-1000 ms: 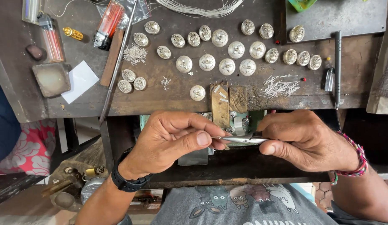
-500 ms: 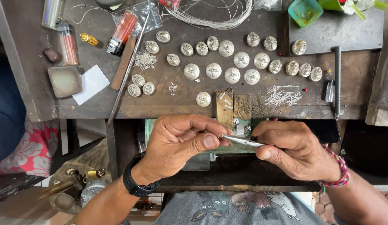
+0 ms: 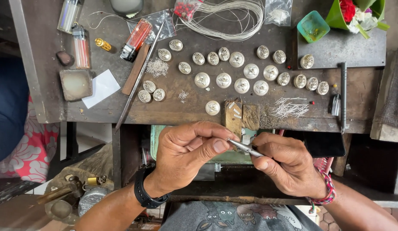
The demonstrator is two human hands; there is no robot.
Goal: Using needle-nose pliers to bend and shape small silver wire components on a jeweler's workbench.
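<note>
The left hand (image 3: 188, 156), a black band at its wrist, is pinched shut, thumb and forefinger meeting at the tip of slim steel tweezers (image 3: 246, 148). Whatever sits between those fingertips is too small to make out. The right hand (image 3: 286, 164), with a woven pink bracelet, is curled tight round the tweezers' rear end. Both hands hang just off the near edge of the worn wooden workbench (image 3: 186, 109), over a green tray (image 3: 155, 137) below it.

On the bench, rows of round silver domed ornaments (image 3: 242, 79) run across the middle, 1 lying alone near the front edge beside a small notched wooden block (image 3: 234, 115). A heap of short silver wire bits (image 3: 289, 108) lies right of that block. A coil of silver wire (image 3: 227, 19) sits at the far edge, a long thin metal rod (image 3: 139, 79) slants across the left part, and a red lighter (image 3: 135, 38) lies near the far left corner. A grey pen-like tool (image 3: 343, 96) stands along the right edge.
</note>
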